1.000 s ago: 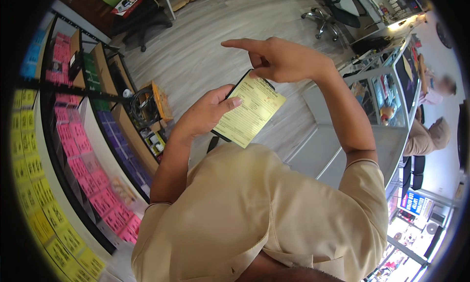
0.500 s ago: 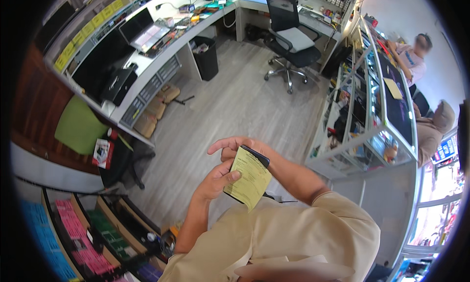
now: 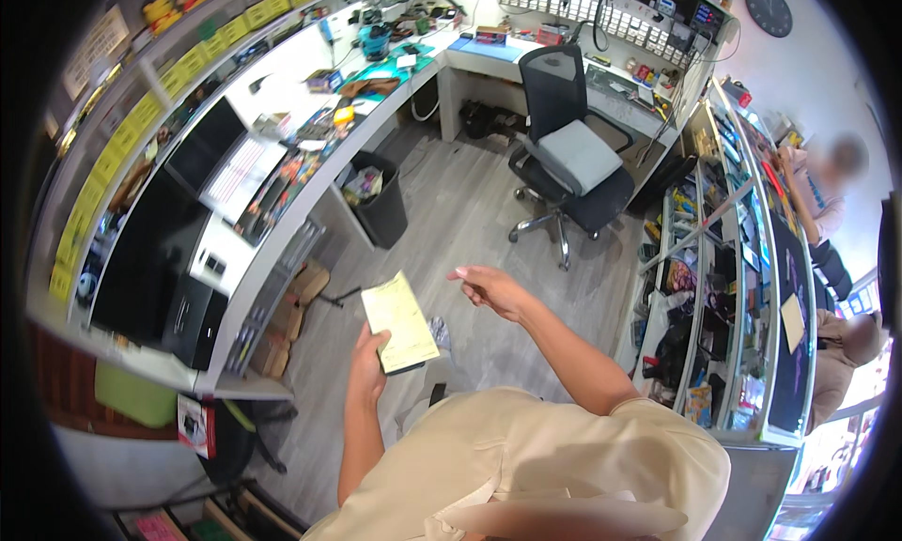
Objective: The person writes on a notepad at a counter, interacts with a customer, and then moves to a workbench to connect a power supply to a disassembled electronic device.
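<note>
A left hand (image 3: 368,363) grips a yellow slip (image 3: 402,323) by its near left corner over the wood-look floor (image 3: 442,217), its long axis running away from the body, far end leaning left. The right hand (image 3: 496,293), apart and empty, points leftward.

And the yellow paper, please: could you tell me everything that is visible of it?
The paper is a thin, pale yellow, roughly rectangular sheet with faint print, too blurred to read. It is held aslant by the left grip, whose thumb lies over its left edge, toward the bottom. A dark flat thing shows along its lower edge. The right grip is apart from it.
</note>
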